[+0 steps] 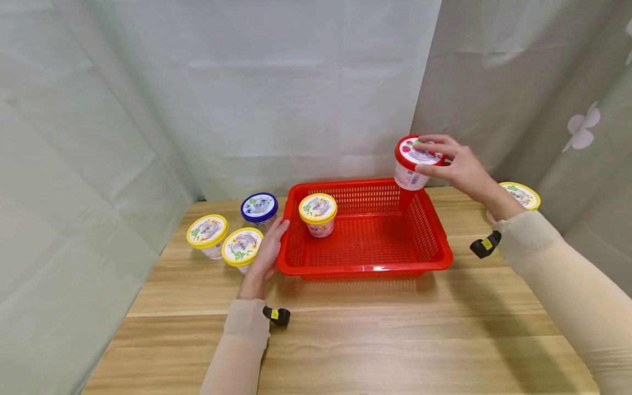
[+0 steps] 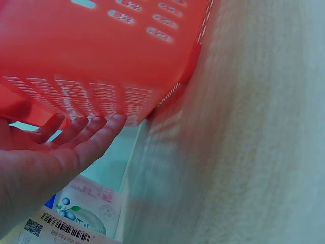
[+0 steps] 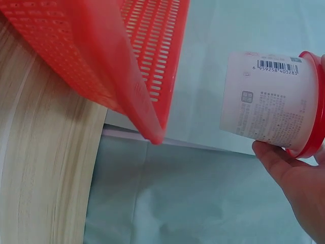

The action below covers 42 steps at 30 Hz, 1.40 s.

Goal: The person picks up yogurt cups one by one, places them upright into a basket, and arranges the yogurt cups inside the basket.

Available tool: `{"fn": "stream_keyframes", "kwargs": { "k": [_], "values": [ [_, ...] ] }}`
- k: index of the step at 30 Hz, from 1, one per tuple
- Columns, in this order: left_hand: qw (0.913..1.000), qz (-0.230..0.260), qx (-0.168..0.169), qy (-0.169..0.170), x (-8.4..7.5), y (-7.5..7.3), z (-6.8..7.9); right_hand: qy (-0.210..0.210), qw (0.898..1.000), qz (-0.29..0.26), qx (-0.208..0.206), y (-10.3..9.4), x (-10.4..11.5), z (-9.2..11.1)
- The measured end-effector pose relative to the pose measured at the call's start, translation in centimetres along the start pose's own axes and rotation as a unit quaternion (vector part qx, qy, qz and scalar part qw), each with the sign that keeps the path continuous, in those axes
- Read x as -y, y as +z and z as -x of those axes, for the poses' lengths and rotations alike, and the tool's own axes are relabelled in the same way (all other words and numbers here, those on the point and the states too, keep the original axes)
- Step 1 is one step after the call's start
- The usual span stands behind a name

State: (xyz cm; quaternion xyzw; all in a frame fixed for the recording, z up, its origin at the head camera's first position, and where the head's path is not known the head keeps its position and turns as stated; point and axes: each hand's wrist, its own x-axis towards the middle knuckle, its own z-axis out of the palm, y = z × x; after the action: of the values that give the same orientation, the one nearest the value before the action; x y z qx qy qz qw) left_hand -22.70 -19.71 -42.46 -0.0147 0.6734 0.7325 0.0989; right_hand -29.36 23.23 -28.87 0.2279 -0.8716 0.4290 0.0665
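Observation:
My right hand (image 1: 456, 164) grips a red-lidded tub (image 1: 411, 176) by its lid, above the back right corner of the red basket (image 1: 365, 269). The right wrist view shows the printed white side of this tub (image 3: 274, 96), with a barcode. At the basket's left end, my left hand (image 1: 269, 247) touches the outer wall. In the left wrist view its fingers (image 2: 96, 137) are nearly straight against the perforated side; the thumb is hidden there. A yellow-lidded tub (image 1: 318, 211) stands upright inside the basket, near its left end.
Left of the basket are a blue-lidded tub (image 1: 259, 207) and two yellow-lidded tubs, one nearer the left hand (image 1: 242, 247) and one farther left (image 1: 207, 233). Another yellow-lidded tub (image 1: 520, 195) is partly behind the right forearm. Pale curtains (image 1: 296, 99) hang behind the wooden table (image 1: 345, 340).

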Motion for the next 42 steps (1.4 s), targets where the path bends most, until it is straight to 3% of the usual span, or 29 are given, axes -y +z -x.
{"fn": "stream_keyframes", "kwargs": {
  "k": [15,26,42],
  "values": [
    [1.0000,0.001,0.005,0.004,0.1,-0.2,0.0,-0.014,0.999,-0.011,0.030,1.5,1.2,-1.4],
    [0.9999,-0.005,0.005,0.007,0.1,0.0,0.1,-0.036,0.996,-0.046,0.070,3.6,4.0,-2.3],
    [1.0000,-0.007,-0.001,0.002,0.0,0.1,0.2,-0.051,0.994,-0.041,0.088,5.4,3.5,-2.7]
  ]
}}
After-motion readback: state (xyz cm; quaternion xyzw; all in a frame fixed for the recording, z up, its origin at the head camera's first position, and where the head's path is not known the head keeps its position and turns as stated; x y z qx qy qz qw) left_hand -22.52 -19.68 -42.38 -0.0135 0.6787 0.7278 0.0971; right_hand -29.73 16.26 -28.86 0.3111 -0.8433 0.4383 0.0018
